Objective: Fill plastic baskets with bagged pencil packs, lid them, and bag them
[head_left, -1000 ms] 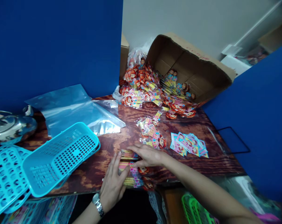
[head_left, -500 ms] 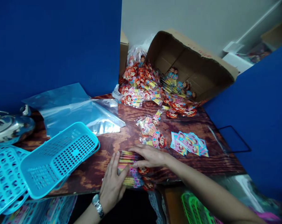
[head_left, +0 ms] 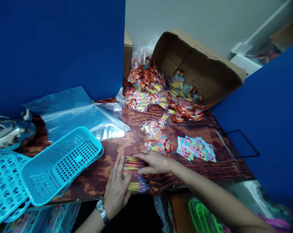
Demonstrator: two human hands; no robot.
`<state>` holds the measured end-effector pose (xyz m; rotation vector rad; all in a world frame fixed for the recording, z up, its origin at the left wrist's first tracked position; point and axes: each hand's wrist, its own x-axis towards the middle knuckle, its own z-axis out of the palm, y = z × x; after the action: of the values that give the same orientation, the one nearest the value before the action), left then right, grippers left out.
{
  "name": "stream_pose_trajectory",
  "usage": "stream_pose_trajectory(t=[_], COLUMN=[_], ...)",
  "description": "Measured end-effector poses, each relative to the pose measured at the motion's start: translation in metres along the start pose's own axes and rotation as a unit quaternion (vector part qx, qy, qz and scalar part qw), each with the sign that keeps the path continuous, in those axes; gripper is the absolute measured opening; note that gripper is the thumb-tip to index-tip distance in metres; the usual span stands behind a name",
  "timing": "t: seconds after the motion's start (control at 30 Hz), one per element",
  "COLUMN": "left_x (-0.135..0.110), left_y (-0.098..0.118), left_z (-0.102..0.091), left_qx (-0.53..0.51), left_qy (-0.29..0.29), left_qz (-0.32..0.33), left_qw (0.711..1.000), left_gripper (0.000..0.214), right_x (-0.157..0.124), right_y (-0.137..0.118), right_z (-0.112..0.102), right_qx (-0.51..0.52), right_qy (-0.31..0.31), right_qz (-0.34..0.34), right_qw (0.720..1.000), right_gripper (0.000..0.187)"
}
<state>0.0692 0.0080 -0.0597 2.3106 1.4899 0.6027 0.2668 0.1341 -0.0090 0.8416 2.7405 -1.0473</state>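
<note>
Packets of coloured sticks, topped with cartoon heads, are gathered at the near edge of the wooden surface, between and beneath the two grips. Well beyond the right grip, one large carton is tipped on its side; more packets are held inside it, and a heap of packets is spread before and beside its mouth. A clear plastic bag with packets is set left of that carton, and a second carton is partly seen behind. To the left of the left grip, a blue basket is laid over other blue perforated pieces, whose number is not clear. Just beyond the right grip lies a small loose cluster of packets; to its right, several overlapping cards are fanned. The packets under the grips cannot be counted. The left grip is laid palm down, fingers extended forward, thumb spread across the packets; one watch is worn at its wrist. The right grip is brought in from the right, fingers bent over the far side, thumb parted from them; whether anything is pinched cannot be told.
</note>
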Motion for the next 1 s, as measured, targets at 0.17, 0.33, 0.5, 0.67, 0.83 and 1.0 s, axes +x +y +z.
stream_pose_trajectory(t=[0.17, 0.33, 0.5, 0.67, 0.83, 1.0], left_x=[0.002, 0.010, 0.030, 0.038, 0.043, 0.041], left_y=[0.001, -0.001, -0.001, -0.003, -0.004, -0.007], left_z=[-0.001, -0.004, -0.012, -0.008, -0.007, -0.007], left_qx=[0.010, 0.068, 0.142, 0.142, 0.146, 0.136], left_qy=[-0.004, 0.014, -0.044, -0.139, -0.190, -0.221], left_qz=[-0.005, -0.003, 0.050, 0.040, 0.015, 0.010], left_qw=[1.000, 0.998, 0.988, 0.979, 0.971, 0.966], left_gripper=[0.064, 0.078, 0.105, 0.105, 0.092, 0.081], right_x=[0.000, 0.003, 0.006, 0.003, -0.006, -0.007], right_y=[-0.002, 0.001, 0.000, 0.011, 0.049, 0.073], right_z=[-0.002, 0.002, 0.011, 0.009, -0.014, -0.024], right_qx=[0.004, 0.003, 0.045, 0.089, -0.098, -0.157], right_qy=[0.003, 0.012, 0.037, 0.071, 0.184, 0.173], right_qz=[-0.007, -0.016, -0.019, -0.005, 0.296, 0.388], right_qw=[1.000, 1.000, 0.998, 0.993, 0.932, 0.892], right_gripper=[0.069, 0.072, 0.069, 0.066, 0.038, 0.041])
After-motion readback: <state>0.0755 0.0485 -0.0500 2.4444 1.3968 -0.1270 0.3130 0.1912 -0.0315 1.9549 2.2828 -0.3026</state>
